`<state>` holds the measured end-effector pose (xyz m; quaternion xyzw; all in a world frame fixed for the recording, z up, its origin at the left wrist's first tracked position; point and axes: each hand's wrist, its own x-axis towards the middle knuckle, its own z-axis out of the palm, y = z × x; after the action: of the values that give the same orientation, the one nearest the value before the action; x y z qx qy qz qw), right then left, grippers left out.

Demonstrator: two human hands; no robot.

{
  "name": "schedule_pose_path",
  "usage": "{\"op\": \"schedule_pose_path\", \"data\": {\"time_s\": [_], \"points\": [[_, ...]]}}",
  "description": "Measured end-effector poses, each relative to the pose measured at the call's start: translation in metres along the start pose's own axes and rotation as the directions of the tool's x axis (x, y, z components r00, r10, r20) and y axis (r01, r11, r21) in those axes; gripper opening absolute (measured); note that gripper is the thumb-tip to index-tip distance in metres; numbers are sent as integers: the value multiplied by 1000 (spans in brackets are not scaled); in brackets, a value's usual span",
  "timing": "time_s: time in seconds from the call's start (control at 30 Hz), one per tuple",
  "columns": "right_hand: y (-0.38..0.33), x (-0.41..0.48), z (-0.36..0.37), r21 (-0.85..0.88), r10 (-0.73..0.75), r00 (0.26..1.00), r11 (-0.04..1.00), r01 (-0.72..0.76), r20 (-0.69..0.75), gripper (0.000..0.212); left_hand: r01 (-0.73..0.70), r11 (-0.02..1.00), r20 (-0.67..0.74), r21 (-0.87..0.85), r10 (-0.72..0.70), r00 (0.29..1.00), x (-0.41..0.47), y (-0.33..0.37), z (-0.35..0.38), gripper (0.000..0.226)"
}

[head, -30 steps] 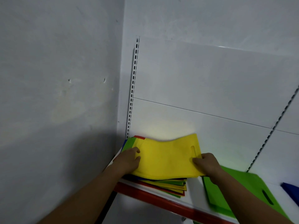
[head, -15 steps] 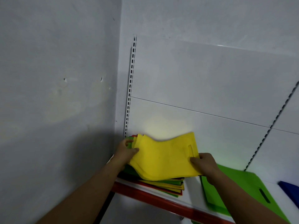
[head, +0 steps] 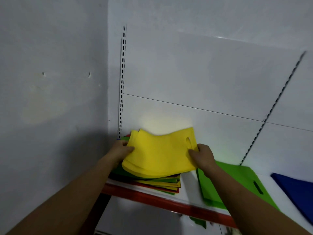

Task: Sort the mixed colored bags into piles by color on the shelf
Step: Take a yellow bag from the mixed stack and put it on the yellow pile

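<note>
My left hand [head: 121, 150] pinches the left edge of a yellow flat fabric bag with a slot handle [head: 159, 155], thumb on top and fingers curled beneath. My right hand [head: 202, 156] grips its right edge just below the slot. The bag sags between them, raised off a stack of mixed yellow, green and red flat bags [head: 160, 183] at the left end of the white shelf with a red front edge [head: 188, 189]. Several yellow layers show at its near left corner. A green flat bag with a slot handle [head: 237, 180] lies just right of the stack, and a blue flat bag [head: 296, 189] sits toward the right end.
</note>
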<state>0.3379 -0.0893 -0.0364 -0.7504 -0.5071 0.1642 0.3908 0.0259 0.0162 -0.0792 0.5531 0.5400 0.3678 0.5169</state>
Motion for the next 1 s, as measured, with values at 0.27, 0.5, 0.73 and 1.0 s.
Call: {"op": "schedule_pose_path", "data": {"time_s": [0.27, 0.5, 0.73, 1.0], "points": [[-4, 0, -4, 26, 13, 999, 1000, -12, -51, 39, -30, 979, -41, 201, 39, 998, -1, 4, -9, 46], [4, -7, -2, 49, 76, 996, 996, -78, 40, 25, 54, 969, -52, 242, -43, 998, -7, -6, -4, 46], [10, -3, -4, 28, 92, 996, 995, -93, 5, 28, 23, 964, -71, 266, -4, 997, -6, 4, 2, 45], [3, -4, -9, -22, 99, 995, 995, -99, 22, 26, 38, 976, -70, 213, -23, 997, -6, 14, 6, 47]]}}
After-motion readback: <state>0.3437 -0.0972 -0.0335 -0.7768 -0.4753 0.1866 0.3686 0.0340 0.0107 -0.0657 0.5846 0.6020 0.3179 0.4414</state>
